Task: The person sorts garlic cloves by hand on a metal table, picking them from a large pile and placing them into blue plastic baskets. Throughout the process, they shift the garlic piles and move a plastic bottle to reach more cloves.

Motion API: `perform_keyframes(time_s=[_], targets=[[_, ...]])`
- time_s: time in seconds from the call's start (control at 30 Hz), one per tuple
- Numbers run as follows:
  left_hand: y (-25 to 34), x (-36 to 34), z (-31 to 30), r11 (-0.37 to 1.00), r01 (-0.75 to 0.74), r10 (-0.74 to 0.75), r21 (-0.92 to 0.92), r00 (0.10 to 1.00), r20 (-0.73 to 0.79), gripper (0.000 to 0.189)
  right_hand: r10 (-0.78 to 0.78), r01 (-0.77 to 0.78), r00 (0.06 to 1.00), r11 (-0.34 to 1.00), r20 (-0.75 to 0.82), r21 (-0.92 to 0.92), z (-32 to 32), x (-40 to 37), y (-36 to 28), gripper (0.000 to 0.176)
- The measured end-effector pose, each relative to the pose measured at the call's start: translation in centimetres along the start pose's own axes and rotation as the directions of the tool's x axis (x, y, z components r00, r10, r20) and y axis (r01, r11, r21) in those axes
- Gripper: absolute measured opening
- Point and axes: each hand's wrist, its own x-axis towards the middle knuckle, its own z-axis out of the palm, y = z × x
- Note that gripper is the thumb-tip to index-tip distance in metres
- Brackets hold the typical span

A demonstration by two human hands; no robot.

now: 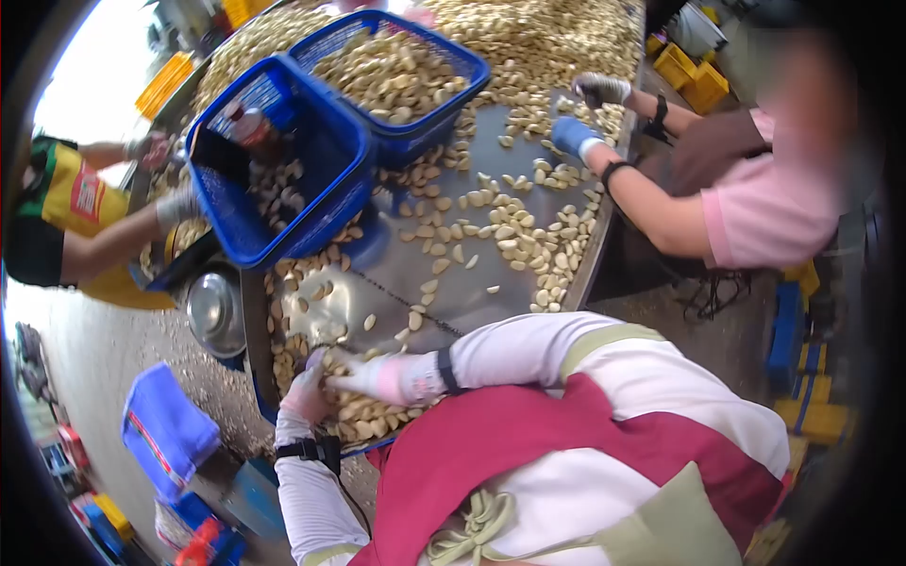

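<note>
My left hand [308,391], in a pale glove, is at the near left corner of the metal table [415,269]. Its fingers curl inward; what they hold is hidden. My right hand [355,374], also gloved and smeared by motion, reaches in from the right and nearly meets the left. Both are over a heap of cream-coloured oval pieces [363,415] that look like peeled garlic cloves. More such pieces [514,236] lie scattered across the metal. A dark chain-like cord [406,304] runs over the tabletop just beyond my hands.
Two blue baskets [354,174] stand beyond my hands; the farther basket [472,83] holds more pieces. A co-worker's gloved hands [571,137] work at the right, another's [175,206] at the left. A metal lidded pot [215,304] and a purple-blue cloth-like item [168,429] are at left.
</note>
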Motion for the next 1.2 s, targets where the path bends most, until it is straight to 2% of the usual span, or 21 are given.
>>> perform_keyframes(time_s=[0.07, 0.13, 0.17, 0.2, 0.23, 0.27, 0.33, 0.37, 0.43, 0.5, 0.57, 0.6, 0.63, 0.73, 0.77, 0.9, 0.97, 1.03, 1.07, 1.13, 1.2], targets=[[-5.0, 1.2, -0.1, 0.923, 0.05, -0.089, -0.383, 0.993, -0.084, 0.063, -0.126, 0.128, 0.984, 0.992, -0.126, 0.007, -1.4, 0.5, -0.1, 0.101], [-6.1, 0.8, -0.9, 0.949, -0.156, 0.186, 0.272, 0.979, -0.088, 0.044, -0.226, 0.2, 0.953, 0.97, -0.203, -0.14, -6.0, -1.4, -0.8, 0.094], [-4.0, 0.8, -0.3, 0.995, -0.009, 0.023, 0.097, 0.99, -0.139, 0.04, -0.256, 0.18, 0.894, 0.957, -0.366, -0.229, -7.3, -2.8, 1.4, 0.087], [-1.5, 0.8, 0.4, 0.986, 0.128, -0.147, -0.11, 0.971, -0.187, 0.036, 0.022, -0.075, 0.977, 0.967, -0.213, -0.243, -12.3, -4.8, 1.4, 0.076], [1.1, 0.8, 1.1, 0.923, 0.23, -0.307, -0.31, 0.924, -0.228, 0.035, 0.091, -0.173, 0.925, 0.966, -0.369, -0.194, -14.5, -7.8, 4.2, 0.066], [5.1, 0.4, 1.6, 0.987, 0.152, -0.16, -0.05, 0.92, -0.357, 0.032, 0.153, -0.293, 0.876, 0.922, -0.457, -0.252, -16.0, -9.7, 8.9, 0.064], [6.9, 1.9, 1.5, 0.951, 0.002, 0.156, 0.31, 0.862, -0.483, 0.029, 0.641, -0.781, 0.611, 0.586, -0.466, -0.216, -20.7, -15.3, 12.6, 0.083], [8.4, 2.9, 1.8, 0.935, 0.069, 0.164, 0.348, 0.787, -0.595, 0.032, 0.668, -0.845, 0.51, 0.506, -0.543, -0.172, -19.8, -19.0, 14.8, 0.093], [8.8, 5.1, 1.4, 0.811, 0.144, 0.31, 0.566, 0.715, -0.627, 0.042, 0.862, -0.893, 0.43, 0.449, -0.27, 0.013, -19.5, -23.1, 15.7, 0.107], [10.1, 7.8, 1.4, 0.755, 0.248, 0.272, 0.608, 0.725, -0.633, 0.052, 0.874, -0.873, 0.47, 0.44, -0.122, -0.212, -16.6, -22.1, 16.0, 0.113], [11.7, 9.9, 2.6, 0.648, 0.434, 0.172, 0.626, 0.718, -0.675, 0.063, 0.68, -0.705, 0.709, 0.687, -0.185, -0.176, -13.6, -21.7, 14.8, 0.111], [9.7, 11.5, 2.8, 0.63, 0.38, 0.299, 0.677, 0.686, -0.663, 0.065, 0.56, -0.561, 0.818, 0.827, -0.13, 0.034, -14.3, -21.4, 14.8, 0.11], [9.8, 11.6, 3.1, 0.628, 0.379, 0.294, 0.68, 0.693, -0.658, 0.065, 0.658, -0.64, 0.741, 0.752, -0.133, 0.157, -15.6, -21.7, 13.9, 0.103], [10.1, 11.4, 3.3, 0.659, 0.353, 0.326, 0.664, 0.662, -0.675, 0.065, 0.791, -0.833, 0.532, 0.554, -0.302, -0.015, -16.8, -24.3, 15.0, 0.104], [9.7, 11.4, 3.2, 0.655, 0.355, 0.323, 0.667, 0.667, -0.672, 0.065, 0.794, -0.833, 0.551, 0.503, -0.256, -0.232, -15.9, -25.0, 15.0, 0.107], [9.6, 10.8, 3.5, 0.615, 0.348, 0.331, 0.708, 0.701, -0.632, 0.07, 0.795, -0.729, 0.607, 0.551, -0.011, -0.406, -11.3, -23.7, 12.4, 0.121], [12.9, 8.5, 4.5, 0.638, 0.224, 0.274, 0.737, 0.828, -0.489, 0.07, 0.767, -0.705, 0.639, 0.618, 0.067, -0.349, -8.7, -22.4, 11.0, 0.114], [18.2, 5.5, 6.6, 0.701, 0.261, -0.081, 0.663, 0.953, -0.291, 0.067, 0.762, -0.735, 0.645, 0.637, 0.047, -0.233, -8.5, -21.1, 7.5, 0.104], [17.8, 4.8, 8.1, 0.788, 0.198, -0.094, 0.583, 0.974, -0.205, 0.067, 0.709, -0.71, 0.701, 0.683, -0.077, -0.173, -5.5, -20.4, 8.8, 0.095], [14.5, 3.7, 10.1, 0.919, -0.058, 0.049, 0.39, 0.998, 0.033, 0.066, 0.388, -0.388, 0.922, 0.921, 0.002, 0.027, -3.7, -18.6, 11.4, 0.077], [15.1, 3.7, 9.2, 0.96, 0.061, -0.084, 0.272, 0.994, 0.075, 0.064, 0.449, -0.425, 0.891, 0.879, -0.073, 0.214, -6.3, -17.8, 9.0, 0.061]])
